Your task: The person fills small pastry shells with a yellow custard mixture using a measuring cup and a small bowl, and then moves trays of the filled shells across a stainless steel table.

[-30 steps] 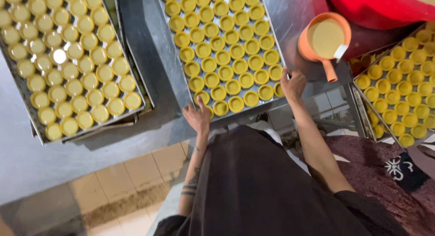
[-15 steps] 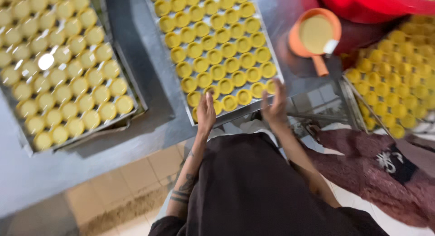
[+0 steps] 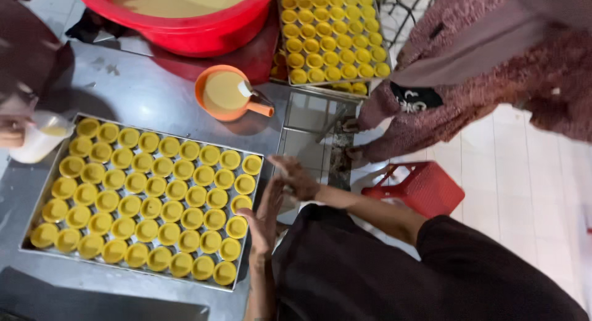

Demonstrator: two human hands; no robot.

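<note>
Hovering open, gripping nothing: left hand (image 3: 264,217) at tray (image 3: 254,234) right edge, right hand (image 3: 296,178) just beside

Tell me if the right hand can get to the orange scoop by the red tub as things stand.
Probably yes. The right hand is empty, just off the tart tray corner, and bare steel table lies between it and the orange scoop.

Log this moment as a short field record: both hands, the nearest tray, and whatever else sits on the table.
left hand: open, empty, at the near tray's right edge
right hand: open, empty, just right of the tray
near tray: metal, rows of small yellow tart shells
orange scoop: holds pale batter, beyond the tray
red basin: batter inside, far edge
second tray: yellow shells, upper right
another person's hand: holds a white cup
</note>
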